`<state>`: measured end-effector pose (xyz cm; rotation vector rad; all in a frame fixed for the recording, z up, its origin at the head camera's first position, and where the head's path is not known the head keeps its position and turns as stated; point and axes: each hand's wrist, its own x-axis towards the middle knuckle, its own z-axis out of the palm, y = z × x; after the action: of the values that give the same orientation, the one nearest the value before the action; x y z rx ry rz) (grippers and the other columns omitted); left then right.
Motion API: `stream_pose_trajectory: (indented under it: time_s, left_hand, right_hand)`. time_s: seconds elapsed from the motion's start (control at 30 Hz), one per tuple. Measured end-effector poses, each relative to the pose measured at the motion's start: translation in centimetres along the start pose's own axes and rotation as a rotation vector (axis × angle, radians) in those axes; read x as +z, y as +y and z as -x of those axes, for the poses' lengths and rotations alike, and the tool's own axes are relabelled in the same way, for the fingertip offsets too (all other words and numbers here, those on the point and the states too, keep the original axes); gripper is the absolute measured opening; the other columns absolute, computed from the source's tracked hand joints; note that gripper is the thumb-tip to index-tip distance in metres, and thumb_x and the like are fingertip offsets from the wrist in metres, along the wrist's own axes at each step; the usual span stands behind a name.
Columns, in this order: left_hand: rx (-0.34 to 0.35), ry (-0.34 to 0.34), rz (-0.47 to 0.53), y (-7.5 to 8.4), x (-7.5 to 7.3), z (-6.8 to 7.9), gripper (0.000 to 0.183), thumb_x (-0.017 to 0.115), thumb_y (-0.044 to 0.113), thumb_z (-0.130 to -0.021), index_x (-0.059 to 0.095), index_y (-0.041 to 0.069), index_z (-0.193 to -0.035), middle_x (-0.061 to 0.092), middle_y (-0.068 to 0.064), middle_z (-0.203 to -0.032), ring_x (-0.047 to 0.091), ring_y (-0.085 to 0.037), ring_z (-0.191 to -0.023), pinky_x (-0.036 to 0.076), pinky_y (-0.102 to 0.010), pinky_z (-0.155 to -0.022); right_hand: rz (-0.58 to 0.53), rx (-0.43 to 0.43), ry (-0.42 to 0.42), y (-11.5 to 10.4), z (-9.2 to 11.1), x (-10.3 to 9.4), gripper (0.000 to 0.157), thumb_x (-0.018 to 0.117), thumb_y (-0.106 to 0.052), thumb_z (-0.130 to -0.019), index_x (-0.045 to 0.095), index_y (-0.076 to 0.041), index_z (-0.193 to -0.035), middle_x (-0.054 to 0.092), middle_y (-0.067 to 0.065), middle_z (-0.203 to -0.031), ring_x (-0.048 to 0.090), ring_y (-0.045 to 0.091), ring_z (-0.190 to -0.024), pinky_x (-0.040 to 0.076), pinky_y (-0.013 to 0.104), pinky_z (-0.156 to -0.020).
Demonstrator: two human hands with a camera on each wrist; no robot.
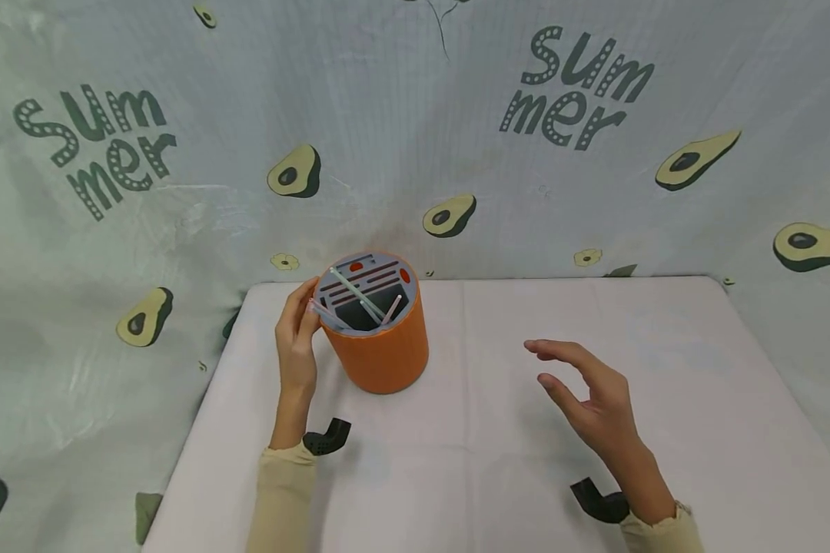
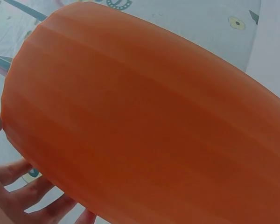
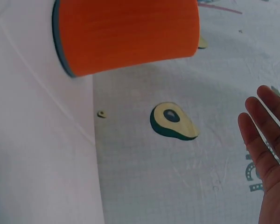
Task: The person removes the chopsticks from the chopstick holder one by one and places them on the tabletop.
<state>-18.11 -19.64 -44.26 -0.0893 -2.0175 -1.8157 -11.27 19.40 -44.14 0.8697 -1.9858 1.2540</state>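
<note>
Cylindrical, grey-topped container [image 1: 382,359] was orange; flat worktop [image 1: 512,476] was white; pale-grey sheet [image 1: 387,100] bore green-yellow avocado print.

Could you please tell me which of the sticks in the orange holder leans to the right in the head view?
The pale pink stick at the far right of the bunch; the other visible sticks all lean left.

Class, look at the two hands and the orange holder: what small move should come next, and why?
Probably bring the right hand to the right side of the orange holder: that hand holds nothing, while only the left hand touches the holder, at its left.
</note>
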Motion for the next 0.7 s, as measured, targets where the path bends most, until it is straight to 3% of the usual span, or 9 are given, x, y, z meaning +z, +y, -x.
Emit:
stream_pose_trajectory:
  time_s: [0.27, 0.5, 0.7]
  left_hand:
    - [-0.051, 0.023, 0.062, 0.4, 0.6, -0.5, 0.04, 0.049, 0.019, -0.106, 0.059, 0.011, -0.144, 0.063, 0.002, -0.136, 0.059, -0.015, -0.124, 0.051, -0.019, -0.099]
    - [-0.13, 0.021, 0.093, 0.9, 0.7, -0.2, 0.039, 0.051, 0.021, -0.107, 0.059, 0.012, -0.144, 0.064, 0.002, -0.136, 0.058, -0.014, -0.126, 0.05, -0.021, -0.101]
    - [-0.198, 0.004, 0.11, 1.2, 0.5, 0.0, 0.039, 0.056, 0.024, -0.106, 0.06, 0.015, -0.144, 0.064, 0.001, -0.138, 0.058, -0.014, -0.126, 0.051, -0.024, -0.099]
  right_hand:
    - [-0.076, -0.053, -0.001, 0.0, -2.3, 2.7, 0.04, 0.069, -0.023, -0.102, 0.067, 0.009, -0.126, 0.076, 0.014, -0.122, 0.07, 0.01, -0.111, 0.054, 0.018, -0.102]
    - [-0.115, -0.012, -0.015, -0.2, -4.1, 5.0, 0.039, 0.065, -0.03, -0.104, 0.068, 0.001, -0.129, 0.076, 0.014, -0.121, 0.071, 0.017, -0.11, 0.055, 0.02, -0.102]
    - [-0.176, 0.016, -0.039, -0.3, -5.1, 7.0, 0.034, 0.07, -0.015, -0.101, 0.067, -0.002, -0.131, 0.075, 0.014, -0.123, 0.07, 0.02, -0.114, 0.056, 0.023, -0.104]
